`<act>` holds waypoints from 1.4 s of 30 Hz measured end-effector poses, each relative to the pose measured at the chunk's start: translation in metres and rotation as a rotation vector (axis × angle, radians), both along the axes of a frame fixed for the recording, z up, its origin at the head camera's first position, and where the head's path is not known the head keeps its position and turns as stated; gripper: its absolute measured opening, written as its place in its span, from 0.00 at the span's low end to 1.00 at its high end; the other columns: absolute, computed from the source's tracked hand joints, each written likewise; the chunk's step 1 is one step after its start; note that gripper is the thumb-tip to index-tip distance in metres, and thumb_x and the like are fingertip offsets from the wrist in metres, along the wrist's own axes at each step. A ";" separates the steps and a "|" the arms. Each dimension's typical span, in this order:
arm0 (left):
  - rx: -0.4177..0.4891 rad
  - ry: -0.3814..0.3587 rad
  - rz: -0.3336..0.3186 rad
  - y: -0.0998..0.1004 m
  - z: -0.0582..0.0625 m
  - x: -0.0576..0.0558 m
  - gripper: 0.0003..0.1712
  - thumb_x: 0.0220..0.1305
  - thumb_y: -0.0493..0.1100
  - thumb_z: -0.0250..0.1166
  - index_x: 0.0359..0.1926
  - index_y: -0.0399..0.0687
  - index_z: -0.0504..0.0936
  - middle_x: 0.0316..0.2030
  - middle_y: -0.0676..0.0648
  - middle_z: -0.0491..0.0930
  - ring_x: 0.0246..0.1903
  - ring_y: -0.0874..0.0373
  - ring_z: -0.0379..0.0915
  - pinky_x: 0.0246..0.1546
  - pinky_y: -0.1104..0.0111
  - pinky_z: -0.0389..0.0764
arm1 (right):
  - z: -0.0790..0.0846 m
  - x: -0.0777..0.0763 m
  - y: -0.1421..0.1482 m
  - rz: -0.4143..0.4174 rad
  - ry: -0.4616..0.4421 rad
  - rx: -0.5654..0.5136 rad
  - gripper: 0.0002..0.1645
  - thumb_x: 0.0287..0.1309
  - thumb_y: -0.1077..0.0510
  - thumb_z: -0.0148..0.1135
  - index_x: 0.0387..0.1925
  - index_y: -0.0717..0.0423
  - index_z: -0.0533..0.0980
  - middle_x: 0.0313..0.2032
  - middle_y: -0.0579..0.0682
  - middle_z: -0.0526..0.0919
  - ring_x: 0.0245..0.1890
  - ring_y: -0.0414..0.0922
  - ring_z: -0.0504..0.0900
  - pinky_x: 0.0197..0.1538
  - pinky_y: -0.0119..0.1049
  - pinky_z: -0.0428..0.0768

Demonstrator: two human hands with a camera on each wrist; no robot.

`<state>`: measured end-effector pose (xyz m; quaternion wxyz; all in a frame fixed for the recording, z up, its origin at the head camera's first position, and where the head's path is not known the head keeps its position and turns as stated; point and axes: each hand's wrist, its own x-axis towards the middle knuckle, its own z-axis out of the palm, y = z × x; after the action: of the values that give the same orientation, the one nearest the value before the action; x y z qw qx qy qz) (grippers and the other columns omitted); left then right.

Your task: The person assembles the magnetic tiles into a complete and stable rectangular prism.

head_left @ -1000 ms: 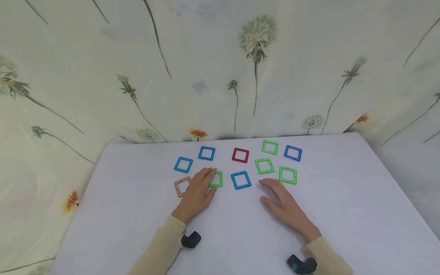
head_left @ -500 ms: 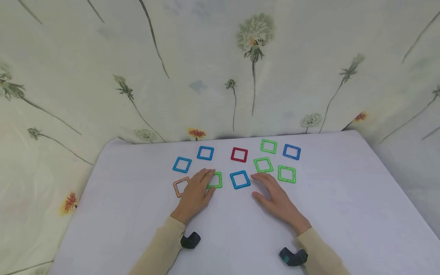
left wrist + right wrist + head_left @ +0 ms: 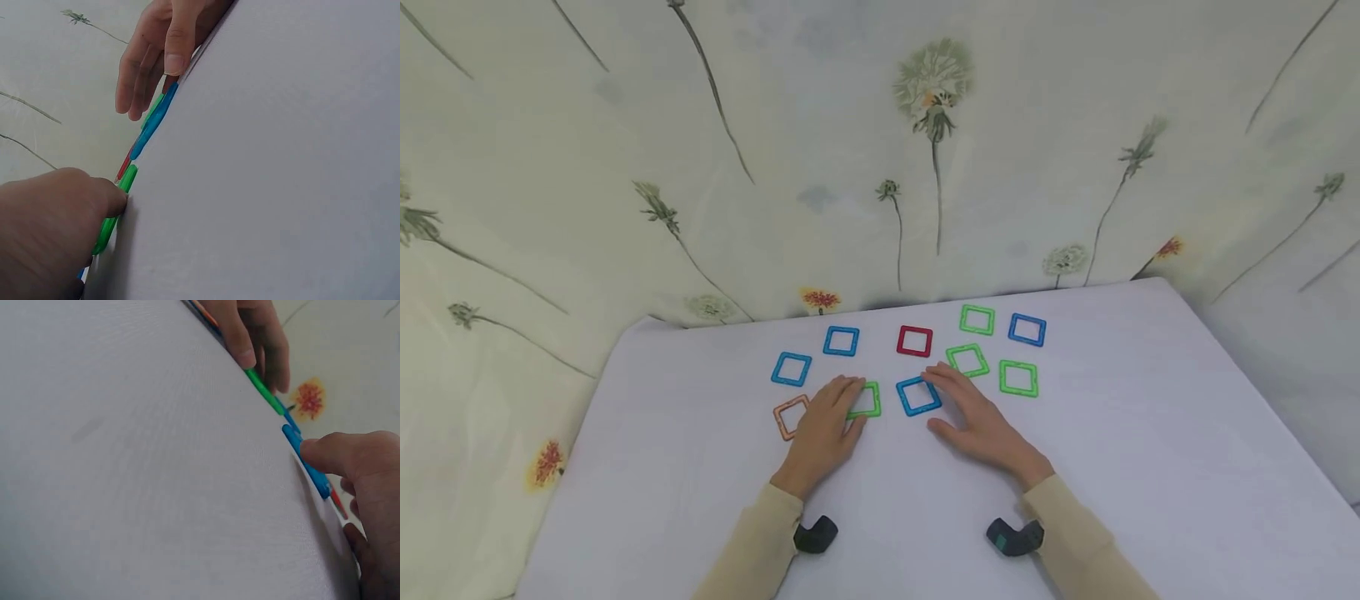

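My left hand (image 3: 822,429) lies over the left part of a green square magnetic tile (image 3: 877,400), thumb at its near edge and fingertips at its far edge. In the left wrist view the thumb touches that green tile (image 3: 107,232). My right hand (image 3: 981,421) reaches over the right side of a blue square tile (image 3: 917,410), fingers extended and thumb apart from them. The right wrist view has the thumb against the blue tile (image 3: 315,478); whether it presses is unclear. A small gap separates the green and blue tiles.
Behind are a red tile (image 3: 915,353), two blue tiles (image 3: 842,352) to the left, and several green tiles (image 3: 1018,392) and a blue tile (image 3: 1027,341) to the right. An orange tile (image 3: 781,422) lies partly under the left hand. A floral cloth (image 3: 820,233) hangs behind the white table (image 3: 1150,467).
My right hand has moved left, from beside the green tiles to over the blue tile. The left hand has stayed on its green tile. The head view has shifted slightly.
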<state>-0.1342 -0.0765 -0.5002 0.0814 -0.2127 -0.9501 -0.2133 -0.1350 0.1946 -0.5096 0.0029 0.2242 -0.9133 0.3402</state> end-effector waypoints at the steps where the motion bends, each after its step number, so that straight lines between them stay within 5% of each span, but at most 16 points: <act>1: 0.005 0.003 -0.003 0.000 0.000 0.000 0.31 0.64 0.47 0.61 0.67 0.52 0.66 0.64 0.49 0.68 0.68 0.52 0.59 0.68 0.60 0.60 | 0.000 -0.001 -0.001 0.000 0.010 0.017 0.41 0.58 0.42 0.61 0.70 0.36 0.56 0.72 0.41 0.55 0.74 0.45 0.49 0.67 0.56 0.62; 20: 0.015 -0.016 0.037 0.001 -0.008 0.001 0.31 0.64 0.48 0.61 0.67 0.54 0.65 0.64 0.52 0.67 0.69 0.55 0.58 0.69 0.62 0.60 | 0.001 -0.010 -0.006 0.060 0.081 0.074 0.39 0.57 0.46 0.62 0.69 0.40 0.60 0.71 0.44 0.59 0.73 0.47 0.52 0.68 0.57 0.59; 30: -0.019 0.036 0.018 0.000 -0.005 -0.003 0.31 0.63 0.49 0.62 0.66 0.54 0.67 0.64 0.51 0.68 0.68 0.55 0.59 0.67 0.62 0.63 | 0.000 -0.006 -0.006 0.012 0.069 0.085 0.37 0.58 0.45 0.61 0.68 0.38 0.60 0.69 0.41 0.61 0.71 0.46 0.57 0.67 0.55 0.61; 42: -0.022 -0.002 0.001 -0.006 -0.009 -0.005 0.32 0.63 0.50 0.62 0.67 0.57 0.64 0.65 0.53 0.67 0.68 0.58 0.59 0.67 0.65 0.63 | -0.004 -0.006 -0.010 -0.019 0.044 0.047 0.33 0.59 0.46 0.62 0.65 0.37 0.64 0.67 0.43 0.65 0.68 0.47 0.61 0.67 0.55 0.63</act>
<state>-0.1394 -0.0826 -0.5090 0.0781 -0.2129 -0.9525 -0.2032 -0.1407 0.1848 -0.5135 0.0210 0.2230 -0.9228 0.3134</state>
